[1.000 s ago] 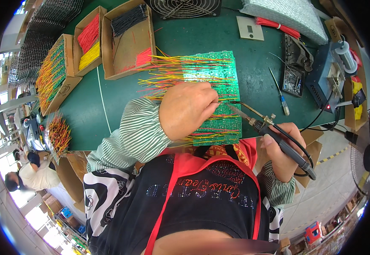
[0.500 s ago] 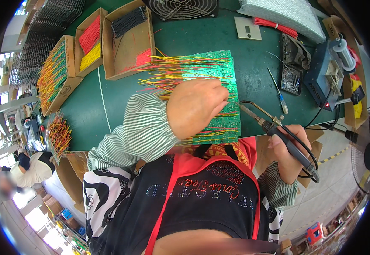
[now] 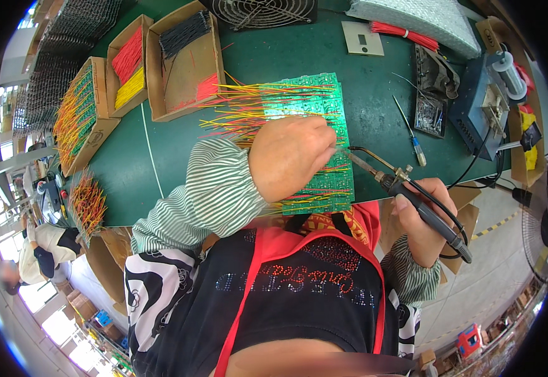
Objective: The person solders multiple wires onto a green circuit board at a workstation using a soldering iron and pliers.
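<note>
My left hand (image 3: 293,157) rests over a green circuit board panel (image 3: 311,200), its fingers pinched together at the panel's right part. What they hold is hidden under the fingertips. Many thin red and yellow wires (image 3: 233,116) stick out leftward from the panel in rows. My right hand (image 3: 415,231) is wrapped around a soldering iron (image 3: 448,234) with a black handle and a thin curved solder-feed tube (image 3: 369,152). The iron's tip points left and up, right beside my left fingertips. Whether it touches the board cannot be made out.
Cardboard trays of red, yellow and black wires (image 3: 184,34) stand at the back left, beside a box of wired boards (image 3: 79,119). A screwdriver (image 3: 417,149) lies right of the panel. Farther right is a blue soldering station (image 3: 475,122); a fan grille (image 3: 261,11) stands at the back.
The iron's tip and my right hand have shifted slightly left and up, closer to my left fingertips. My left hand keeps its pinch on the panel. A person at the far left has moved.
</note>
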### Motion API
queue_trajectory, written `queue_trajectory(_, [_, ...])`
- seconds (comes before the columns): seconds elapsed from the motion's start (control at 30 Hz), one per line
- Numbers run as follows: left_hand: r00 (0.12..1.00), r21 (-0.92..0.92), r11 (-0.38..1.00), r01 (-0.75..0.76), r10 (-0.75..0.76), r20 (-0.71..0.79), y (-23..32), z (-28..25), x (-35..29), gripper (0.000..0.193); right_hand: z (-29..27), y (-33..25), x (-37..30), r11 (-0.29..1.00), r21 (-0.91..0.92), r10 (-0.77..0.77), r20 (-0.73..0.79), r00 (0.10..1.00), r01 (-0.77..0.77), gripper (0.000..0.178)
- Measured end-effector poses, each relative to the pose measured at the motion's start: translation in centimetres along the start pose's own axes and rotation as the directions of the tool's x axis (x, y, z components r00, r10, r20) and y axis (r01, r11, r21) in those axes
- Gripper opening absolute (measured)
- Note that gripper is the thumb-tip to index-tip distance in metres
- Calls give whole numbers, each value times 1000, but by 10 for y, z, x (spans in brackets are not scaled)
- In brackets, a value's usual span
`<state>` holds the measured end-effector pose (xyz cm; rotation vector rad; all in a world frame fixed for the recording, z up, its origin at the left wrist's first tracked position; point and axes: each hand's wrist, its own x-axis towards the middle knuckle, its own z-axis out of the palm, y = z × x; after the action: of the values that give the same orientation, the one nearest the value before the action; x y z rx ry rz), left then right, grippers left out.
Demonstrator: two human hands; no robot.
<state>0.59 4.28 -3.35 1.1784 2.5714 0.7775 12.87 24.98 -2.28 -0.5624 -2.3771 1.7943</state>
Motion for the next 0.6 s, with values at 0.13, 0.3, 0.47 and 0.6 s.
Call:
queue_trajectory(0.13, [1000,2,1000,-27,27,-6,-2,2,1,11,-2,-4,-3,999,32,28,-43,999,-27,20])
queue_trajectory(0.3, [1000,2,1000,-14,14,2,-2,2,0,10,-9,2,-5,999,42,-12,-57,998,15,22])
queue_trajectory(0.47, [1000,32,999,-26,26,-17,-3,-2,-3,9,-7,-2,-3,996,84,7,-55,998,-3,19])
queue_trajectory(0.6, [1000,101,995,-11,8,25,-14,-26,-21,9,-3,-7,-1,984,175,24,-45,999,-16,18])
